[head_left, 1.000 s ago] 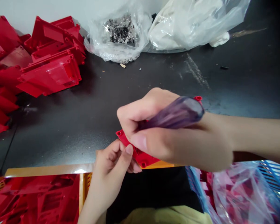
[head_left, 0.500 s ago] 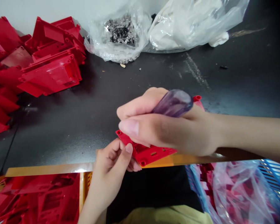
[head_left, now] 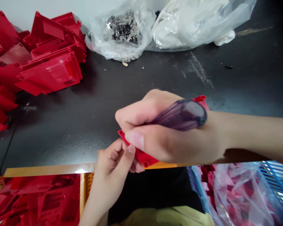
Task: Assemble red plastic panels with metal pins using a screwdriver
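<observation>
Left hand [head_left: 112,171], red panel edge [head_left: 146,160], dark bench [head_left: 61,138]

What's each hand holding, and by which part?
The right hand grips a translucent purple tool handle in its fist, around the handle's body; the tool's tip is hidden. The left hand pinches a red plastic panel by its near edge.

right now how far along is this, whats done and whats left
Done, it seems: red plastic panels fill the orange crate, and a bag sits in the blue crate. In hand: the left hand grips one panel while the right hand holds a purple-handled screwdriver over it. Left: a loose heap of red panels and a clear bag of small parts.
</observation>
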`<state>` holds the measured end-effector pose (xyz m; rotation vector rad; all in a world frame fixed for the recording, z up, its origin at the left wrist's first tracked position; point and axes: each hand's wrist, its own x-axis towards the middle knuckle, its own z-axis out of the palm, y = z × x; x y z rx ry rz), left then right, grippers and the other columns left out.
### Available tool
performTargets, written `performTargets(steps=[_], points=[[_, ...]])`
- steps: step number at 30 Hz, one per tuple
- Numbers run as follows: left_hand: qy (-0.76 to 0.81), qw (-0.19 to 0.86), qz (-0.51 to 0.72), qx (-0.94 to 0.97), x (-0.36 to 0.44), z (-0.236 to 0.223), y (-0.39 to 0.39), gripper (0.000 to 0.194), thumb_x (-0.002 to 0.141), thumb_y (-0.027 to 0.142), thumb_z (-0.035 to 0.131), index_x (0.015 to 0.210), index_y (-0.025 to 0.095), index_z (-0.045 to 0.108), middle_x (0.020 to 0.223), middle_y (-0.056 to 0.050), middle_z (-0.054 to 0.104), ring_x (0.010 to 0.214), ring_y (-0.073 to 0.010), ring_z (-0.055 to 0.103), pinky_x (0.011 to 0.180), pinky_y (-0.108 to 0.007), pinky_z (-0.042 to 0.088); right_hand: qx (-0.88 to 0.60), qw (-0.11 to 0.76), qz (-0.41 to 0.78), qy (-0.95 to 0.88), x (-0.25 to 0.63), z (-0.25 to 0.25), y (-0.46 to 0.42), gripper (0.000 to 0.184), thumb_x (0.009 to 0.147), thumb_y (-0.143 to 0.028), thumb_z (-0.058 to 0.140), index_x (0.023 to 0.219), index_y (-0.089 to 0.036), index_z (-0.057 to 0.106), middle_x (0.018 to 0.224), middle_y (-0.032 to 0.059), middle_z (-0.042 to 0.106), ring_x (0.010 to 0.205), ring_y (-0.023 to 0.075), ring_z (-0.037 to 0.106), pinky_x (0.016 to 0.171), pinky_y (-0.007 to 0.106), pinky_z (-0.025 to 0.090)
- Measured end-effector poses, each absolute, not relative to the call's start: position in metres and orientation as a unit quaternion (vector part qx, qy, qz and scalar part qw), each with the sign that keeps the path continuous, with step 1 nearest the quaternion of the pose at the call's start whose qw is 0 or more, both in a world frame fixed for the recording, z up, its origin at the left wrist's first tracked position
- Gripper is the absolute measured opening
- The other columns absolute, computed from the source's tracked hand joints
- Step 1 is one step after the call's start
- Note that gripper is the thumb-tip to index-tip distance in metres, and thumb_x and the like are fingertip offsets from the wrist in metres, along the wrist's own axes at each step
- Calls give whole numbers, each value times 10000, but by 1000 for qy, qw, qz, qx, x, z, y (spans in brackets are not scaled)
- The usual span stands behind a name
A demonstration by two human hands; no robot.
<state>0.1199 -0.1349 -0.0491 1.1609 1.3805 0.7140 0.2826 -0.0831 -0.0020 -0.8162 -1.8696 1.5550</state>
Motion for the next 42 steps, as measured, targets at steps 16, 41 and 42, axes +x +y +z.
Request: performTargets(steps=[16, 41, 42], points=[[584, 573, 312, 483, 118, -50, -135, 285, 892, 262, 561, 613, 205, 577, 517, 34, 615, 481, -102, 560, 519, -189, 458, -294, 274, 590, -701, 280, -6, -82, 279, 861, -215, 371, 583, -198, 366, 532, -92, 371, 540, 16, 515, 494, 91, 394], [495, 658, 272, 499, 96, -74, -125, 301, 918, 384, 602, 696, 183, 635, 547, 37, 672, 492, -63, 631, 513, -120, 496, -304, 302, 580, -692, 279, -9, -83, 339, 906, -224, 457, 588, -177, 349, 519, -75, 357, 456, 16, 369, 434, 114, 341], [492, 659, 274, 498, 96, -74, -125, 300, 922, 372, 596, 692, 185, 641, 552, 41, 671, 499, -60, 632, 522, -119, 500, -295, 298, 588, -692, 278, -9, -83, 334, 903, -217, 459, 589, -177, 356, 521, -75, 404, 465, 22, 428, 454, 120, 379]])
